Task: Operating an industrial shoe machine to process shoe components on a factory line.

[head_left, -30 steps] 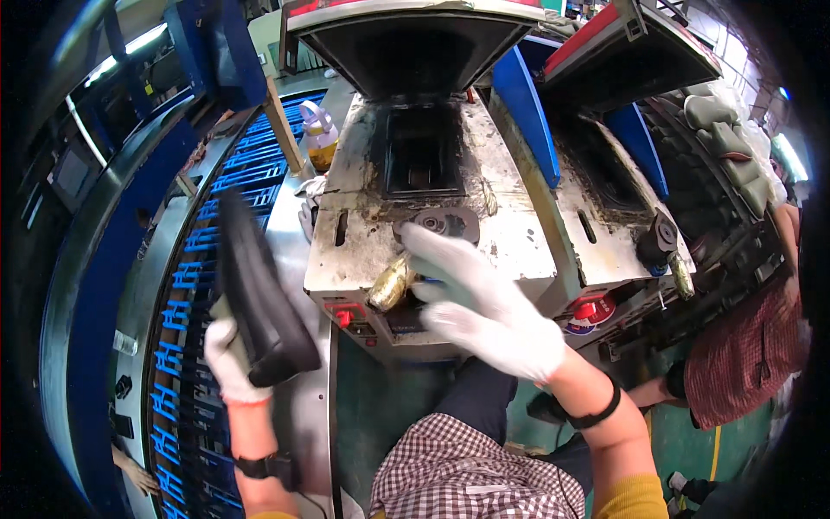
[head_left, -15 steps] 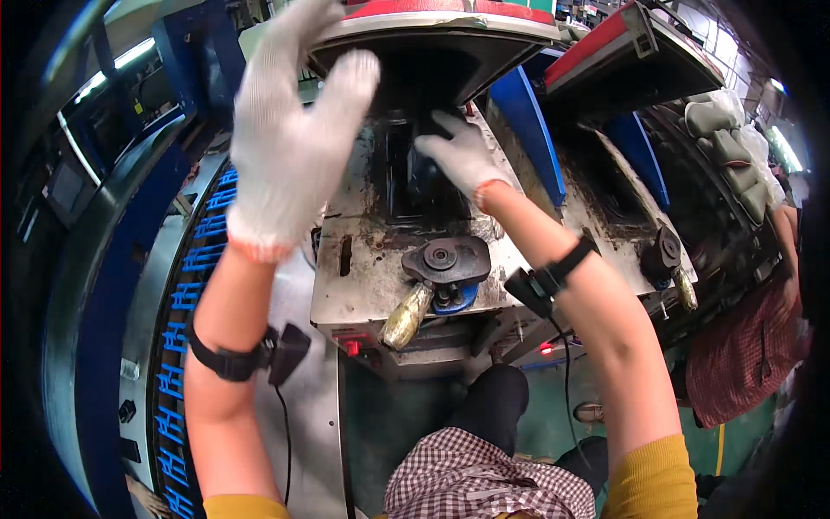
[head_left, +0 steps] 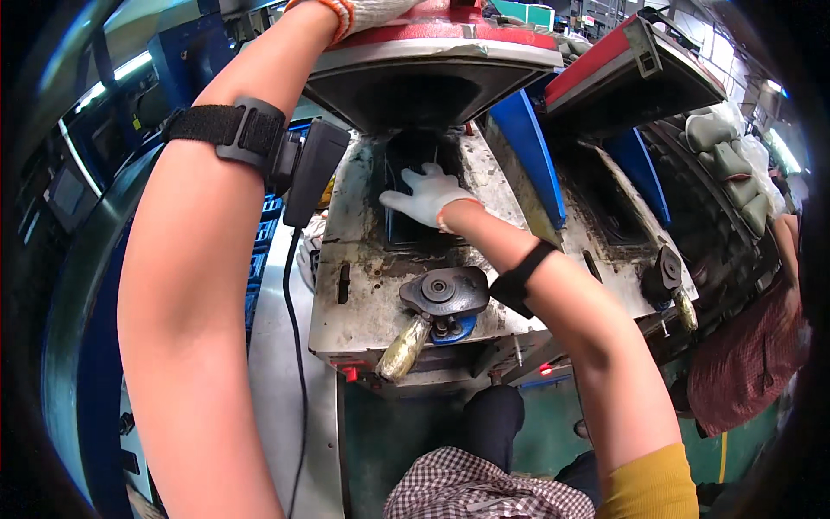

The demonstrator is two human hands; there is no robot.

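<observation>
Gloved in white knit, my right hand point(head_left: 430, 197) is spread over the dark recess point(head_left: 400, 237) in the worn metal bed point(head_left: 346, 298) of a machine. Its fingers are apart with nothing between them; whether the palm touches the recess floor I cannot tell. Above it hangs a raised red lid point(head_left: 510, 36) with a black underside. My left hand point(head_left: 367, 12), in a matching glove, is at the lid's top, cut by the upper picture edge, so its fingers are mostly hidden. A dark clamp point(head_left: 443, 290) with a worn yellowish handle point(head_left: 404, 348) sits at the bed's front.
Beside the bed on the right stands a blue side plate point(head_left: 529, 156), then a second machine with its red lid point(head_left: 635, 78) raised. Padded grey-green pieces point(head_left: 735, 164) lie beyond it. Another person's checked red garment point(head_left: 752, 372) shows at far right. A metal surface point(head_left: 316, 432) runs along the left.
My left hand has moved up to the top of the red lid, its forearm now filling the left side. My right hand has drawn nearer and slightly left over the recess.
</observation>
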